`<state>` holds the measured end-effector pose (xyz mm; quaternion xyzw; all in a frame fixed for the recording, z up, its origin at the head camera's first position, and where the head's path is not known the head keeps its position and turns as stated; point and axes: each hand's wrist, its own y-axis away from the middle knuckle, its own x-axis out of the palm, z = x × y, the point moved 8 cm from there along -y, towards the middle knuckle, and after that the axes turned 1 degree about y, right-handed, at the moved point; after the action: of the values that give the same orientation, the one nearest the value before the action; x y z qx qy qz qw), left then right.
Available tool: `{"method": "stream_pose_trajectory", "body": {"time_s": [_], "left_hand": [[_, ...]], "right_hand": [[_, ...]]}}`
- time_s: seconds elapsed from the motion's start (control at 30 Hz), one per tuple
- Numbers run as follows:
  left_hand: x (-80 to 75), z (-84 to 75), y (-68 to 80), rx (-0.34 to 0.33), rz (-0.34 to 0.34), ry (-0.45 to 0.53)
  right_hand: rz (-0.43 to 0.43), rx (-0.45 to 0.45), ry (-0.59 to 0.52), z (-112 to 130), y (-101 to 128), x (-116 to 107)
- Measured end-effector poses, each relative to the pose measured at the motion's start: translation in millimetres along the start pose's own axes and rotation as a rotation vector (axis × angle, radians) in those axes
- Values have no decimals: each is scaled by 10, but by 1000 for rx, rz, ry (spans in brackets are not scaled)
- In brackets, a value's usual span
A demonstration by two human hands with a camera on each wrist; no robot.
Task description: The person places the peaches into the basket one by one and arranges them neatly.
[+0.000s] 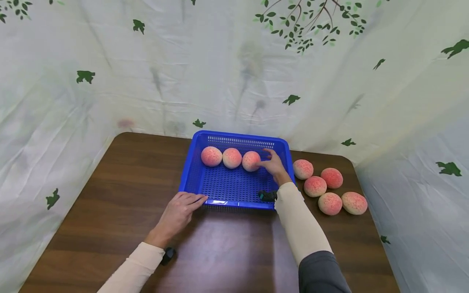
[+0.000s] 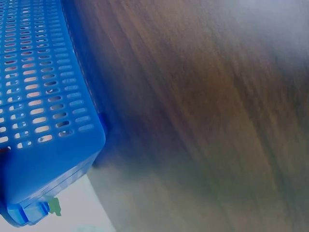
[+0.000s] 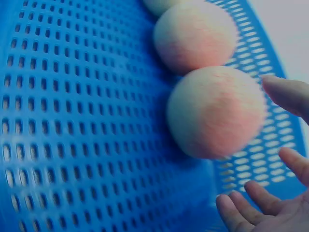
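In the head view, my left hand (image 1: 177, 215) holds the near left corner of a blue plastic basket (image 1: 239, 203); the left wrist view shows the basket's slotted wall (image 2: 53, 145) but not the hand. Three pink-and-cream peaches lie in a row toward the basket's far side: a left one (image 1: 211, 156), a middle one (image 1: 232, 158) and a right one (image 1: 250, 161). My right hand (image 1: 275, 165) is over the basket, beside the right peach. Its fingers are spread, and the right wrist view shows a gap between them and that peach (image 3: 217, 113).
Several more peaches lie on the brown wooden table (image 1: 121, 195) right of the basket, the closest being one (image 1: 303, 169) by its wall. A pale leaf-printed curtain (image 1: 220, 81) stands behind the table and along both sides.
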<state>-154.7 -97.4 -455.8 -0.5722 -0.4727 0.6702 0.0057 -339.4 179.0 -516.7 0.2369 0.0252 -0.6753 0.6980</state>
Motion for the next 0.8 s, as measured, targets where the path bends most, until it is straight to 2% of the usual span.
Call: {"method": "stream_pose_trajectory", "body": {"time_s": [0.13, 0.3, 0.4, 0.63, 0.8], "left_hand": [[3, 2, -26, 16, 14, 4], [-5, 6, -31, 12, 7, 14], [-4, 14, -20, 2, 3, 23], [-19, 30, -32, -15, 4, 51], [-25, 26, -60, -17, 6, 59]], "right_hand": [[17, -33, -103, 78, 163, -181], [85, -88, -259, 171, 367, -323], [79, -131, -319, 179, 479, -420], [-160, -261, -304, 82, 725, -839], [-280, -296, -369, -100, 861, -1146]]}}
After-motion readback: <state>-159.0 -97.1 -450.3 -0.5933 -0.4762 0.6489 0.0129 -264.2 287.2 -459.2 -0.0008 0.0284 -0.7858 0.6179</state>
